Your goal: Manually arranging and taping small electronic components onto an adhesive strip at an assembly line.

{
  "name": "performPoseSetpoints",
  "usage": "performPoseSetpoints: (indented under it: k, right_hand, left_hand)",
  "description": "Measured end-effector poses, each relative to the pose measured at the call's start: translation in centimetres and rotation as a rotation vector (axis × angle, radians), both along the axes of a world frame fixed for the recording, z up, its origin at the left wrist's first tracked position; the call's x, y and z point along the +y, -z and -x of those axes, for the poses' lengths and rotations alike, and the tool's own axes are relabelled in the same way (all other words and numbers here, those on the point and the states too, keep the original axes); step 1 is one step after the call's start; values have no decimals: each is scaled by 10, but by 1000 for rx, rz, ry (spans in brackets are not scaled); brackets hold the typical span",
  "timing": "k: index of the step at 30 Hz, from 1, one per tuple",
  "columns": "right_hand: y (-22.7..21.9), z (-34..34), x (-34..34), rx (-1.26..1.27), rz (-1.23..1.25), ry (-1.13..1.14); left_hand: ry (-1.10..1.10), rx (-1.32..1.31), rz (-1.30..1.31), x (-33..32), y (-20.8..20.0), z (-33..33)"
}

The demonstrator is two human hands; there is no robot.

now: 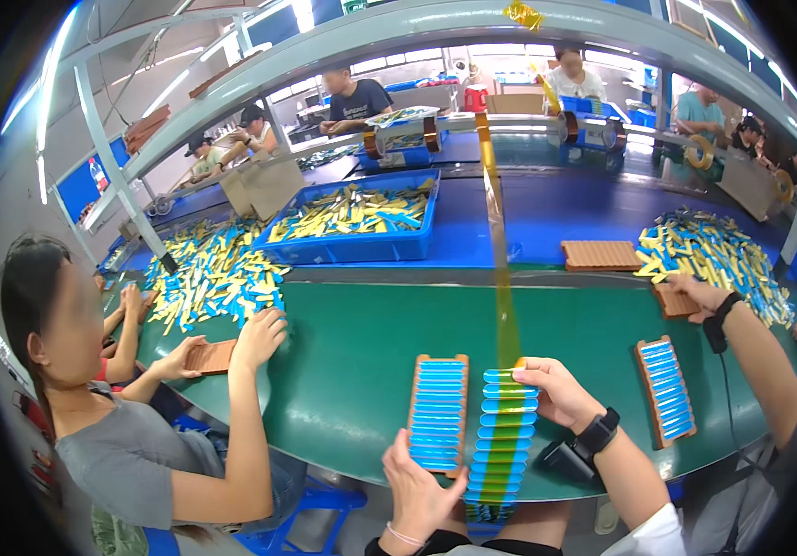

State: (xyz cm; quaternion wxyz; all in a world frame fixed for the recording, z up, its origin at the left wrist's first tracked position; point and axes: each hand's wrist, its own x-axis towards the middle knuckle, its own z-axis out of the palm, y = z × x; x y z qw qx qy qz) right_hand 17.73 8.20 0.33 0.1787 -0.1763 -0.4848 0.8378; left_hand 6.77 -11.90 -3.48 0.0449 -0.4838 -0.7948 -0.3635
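My left hand (pixel 422 486) grips the lower end of a brown ridged tray (pixel 462 408), fingers along its left side and thumb at the lower right corner. Rows of slim blue pieces (pixel 437 417) fill that tray. Just right of it hangs a strip of blue pieces (pixel 507 435), lying side by side and joined by a yellowish see-through tape (pixel 500 250). My right hand (pixel 556 394) pinches the top of the strip, where the tape runs on upward toward the overhead rail. The strip's lower end drops over the table's front edge.
Another filled brown tray (pixel 665 391) lies on the green table (pixel 343 371) to the right. Loose blue and yellow pieces form heaps (pixel 213 278) at left and right; a blue bin (pixel 352 246) holds more. Co-workers sit on both sides, hands on brown trays. Tape rolls (pixel 431 134) hang overhead.
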Motion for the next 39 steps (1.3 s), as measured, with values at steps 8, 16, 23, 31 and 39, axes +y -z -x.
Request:
performPoseSetpoints:
  k: [8, 16, 23, 31, 39]
  right_hand:
    - [-49, -45, -17, -33, 47, 321]
    - [-21, -34, -68, -172, -162, 465]
    - [21, -76, -183, -510, -310, 457]
    - [30, -63, -190, -489, -138, 722]
    - [32, -68, -194, -431, 7, 828]
  left_hand:
    - [95, -90, 139, 24, -11, -43]
    - [206, -133, 221, 13, -11, 0]
    - [286, -129, 177, 12, -11, 1]
    - [282, -80, 218, -8, -13, -19]
    - [334, -194, 236, -34, -14, -42]
